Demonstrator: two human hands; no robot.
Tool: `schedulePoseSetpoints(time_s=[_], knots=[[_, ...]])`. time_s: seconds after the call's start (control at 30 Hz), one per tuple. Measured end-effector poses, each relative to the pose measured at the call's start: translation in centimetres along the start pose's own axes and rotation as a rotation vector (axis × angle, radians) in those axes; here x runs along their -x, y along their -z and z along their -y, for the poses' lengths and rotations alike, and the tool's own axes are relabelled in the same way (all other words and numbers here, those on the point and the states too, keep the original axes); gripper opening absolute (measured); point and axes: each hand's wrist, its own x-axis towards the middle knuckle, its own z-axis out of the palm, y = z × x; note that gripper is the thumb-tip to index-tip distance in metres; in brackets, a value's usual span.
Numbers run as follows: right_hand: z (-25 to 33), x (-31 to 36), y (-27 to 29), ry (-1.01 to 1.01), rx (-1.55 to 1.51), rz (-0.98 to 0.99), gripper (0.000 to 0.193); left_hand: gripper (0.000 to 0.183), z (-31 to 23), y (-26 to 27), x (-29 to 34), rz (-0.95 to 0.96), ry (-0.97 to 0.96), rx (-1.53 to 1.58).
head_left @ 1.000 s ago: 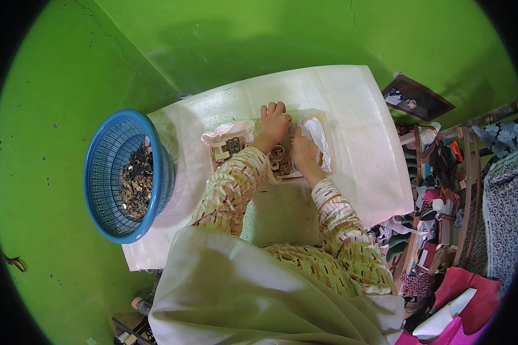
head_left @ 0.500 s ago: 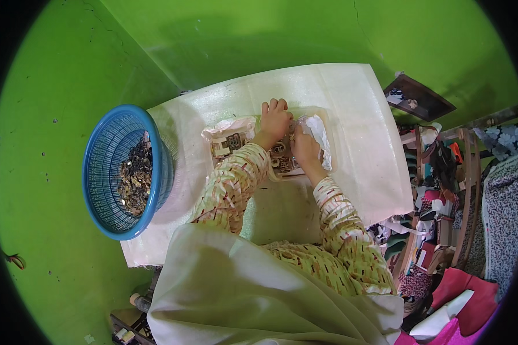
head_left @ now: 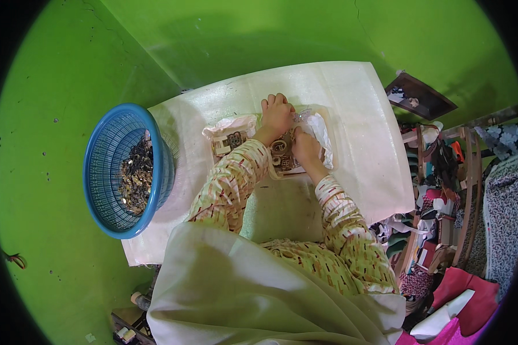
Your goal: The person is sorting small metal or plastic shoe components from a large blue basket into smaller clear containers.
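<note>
My left hand (head_left: 277, 118) is over the far left part of a shallow clear plastic container (head_left: 331, 164), its fingers curled together. Close beside it, my right hand (head_left: 307, 147) reaches into the same container with bent fingers pointing toward the left hand. What either hand pinches is too small to make out. Inside the container lie brown ring-shaped pieces (head_left: 279, 148) and other small brown items, with white crumpled lining (head_left: 321, 133) on the right side. Crinkled clear plastic (head_left: 306, 114) shows just beyond my fingers. Left of it, partly behind my left forearm, sits a paper-lined tray (head_left: 216, 133) of small pieces.
A blue plastic basket (head_left: 92, 190) with dark and golden bits stands at the table's left. White sheeting covers the table (head_left: 362, 115). Green walls (head_left: 259, 34) rise behind and left. A cluttered wooden rack (head_left: 472, 190) and folded fabrics (head_left: 466, 299) are at the right.
My left hand has shifted slightly away from me and both hands stay over the container. More of the clear crinkled plastic and the ring-shaped pieces shows now.
</note>
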Motion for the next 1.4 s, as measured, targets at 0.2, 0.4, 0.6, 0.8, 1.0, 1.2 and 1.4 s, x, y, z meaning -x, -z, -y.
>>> schedulePoseSetpoints(time_s=[0.2, 0.4, 0.6, 0.8, 1.0, 1.2, 1.4], knots=[[-0.3, -0.5, -0.8, 0.010, 0.001, -0.052, 0.014, 0.009, 0.9, -0.3, -0.2, -0.094, -0.001, 0.009], [0.3, -0.8, -1.1, -0.086, -0.111, -0.045, 0.013, 0.009, 1.4, 0.1, 0.3, -0.070, 0.014, 0.015], [-0.3, -1.1, -1.4, -0.195, -0.271, -0.037, 0.015, 0.009, 1.3, 0.1, 0.4, -0.066, -0.006, 0.015], [0.5, -1.1, -0.2, -0.256, -0.207, 0.014, 0.014, 0.009, 1.4, 0.1, 0.5, -0.084, -0.010, 0.003], [-0.4, -0.9, -0.3, -0.293, -0.290, -0.018, 0.014, 0.007, 1.1, 0.0, 0.8, -0.025, 0.006, 0.004], [-3.3, -2.1, -1.1, -0.064, -0.439, -0.396, 0.029, 0.007, 0.2, 0.1, 0.5, 0.025, 0.007, 0.027], [0.0, -1.8, 1.5, -0.065, -0.668, -0.291, 0.032, 0.009, 1.1, 2.5, 1.7, 0.018, -0.020, 0.023]])
